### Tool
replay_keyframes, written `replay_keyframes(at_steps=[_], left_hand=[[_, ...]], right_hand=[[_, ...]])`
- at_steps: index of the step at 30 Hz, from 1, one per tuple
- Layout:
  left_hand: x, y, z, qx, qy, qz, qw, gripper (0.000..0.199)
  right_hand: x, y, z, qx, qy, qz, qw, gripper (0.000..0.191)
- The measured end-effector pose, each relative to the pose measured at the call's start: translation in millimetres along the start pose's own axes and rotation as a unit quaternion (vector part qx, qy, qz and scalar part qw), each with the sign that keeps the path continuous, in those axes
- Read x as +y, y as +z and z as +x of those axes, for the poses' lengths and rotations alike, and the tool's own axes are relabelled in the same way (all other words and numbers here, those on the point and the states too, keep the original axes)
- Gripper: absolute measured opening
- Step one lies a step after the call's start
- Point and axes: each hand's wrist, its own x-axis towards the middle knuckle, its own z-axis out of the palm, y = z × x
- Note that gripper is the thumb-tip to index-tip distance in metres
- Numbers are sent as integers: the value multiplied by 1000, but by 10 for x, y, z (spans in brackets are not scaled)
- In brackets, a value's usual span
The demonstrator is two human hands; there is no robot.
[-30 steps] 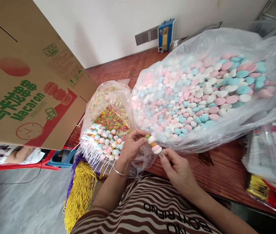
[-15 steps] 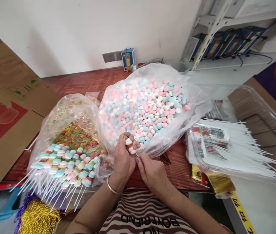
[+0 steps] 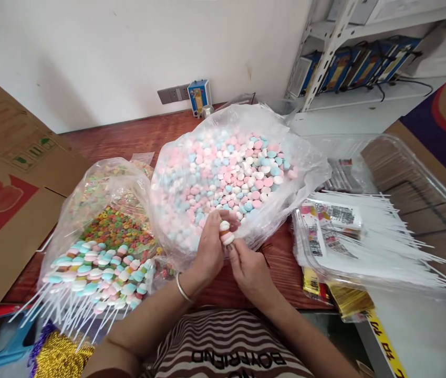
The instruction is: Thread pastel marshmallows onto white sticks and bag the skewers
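Note:
My left hand (image 3: pixel 211 247) has its fingers wrapped round a short stack of candies (image 3: pixel 226 232), white and pink with an orange-brown piece between. Just below the stack, my right hand (image 3: pixel 249 265) pinches at its lower end; the stick there is mostly hidden by the fingers. Behind both hands lies a large clear bag of pink, white and blue candies (image 3: pixel 242 173). To the left, a bag of small coloured rings (image 3: pixel 118 228) has many finished candy skewers (image 3: pixel 96 273) resting on its front, their white sticks pointing toward me.
A clear plastic tray (image 3: pixel 364 286) at the right holds white sticks (image 3: pixel 388 241) and printed packets. Gold ties (image 3: pixel 351 300) lie at the table's front edge. Cardboard boxes stand at both sides. A small blue device (image 3: pixel 199 98) is by the wall.
The view has shifted slightly. Both hands have moved a little to the right relative to the bags, and the candy stack now stands more upright and shows more clearly between the fingers.

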Motion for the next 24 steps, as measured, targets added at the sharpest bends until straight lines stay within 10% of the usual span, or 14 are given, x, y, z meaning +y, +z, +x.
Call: replay_keyframes(at_steps=[4, 9, 12, 24], left_hand=[[136, -105, 731, -13, 119, 248, 961, 31], [11, -120, 1446, -18, 160, 618, 769, 22], [-108, -75, 1518, -9, 174, 691, 702, 24], [-203, -45, 1466, -121, 173, 686, 696, 18]], right_hand=[[140, -202, 57, 42, 55, 44, 997, 26], [318, -275, 28, 64, 85, 60, 993, 24], [393, -265, 16, 63, 89, 64, 992, 23], [487, -176, 20, 63, 72, 67, 993, 23]])
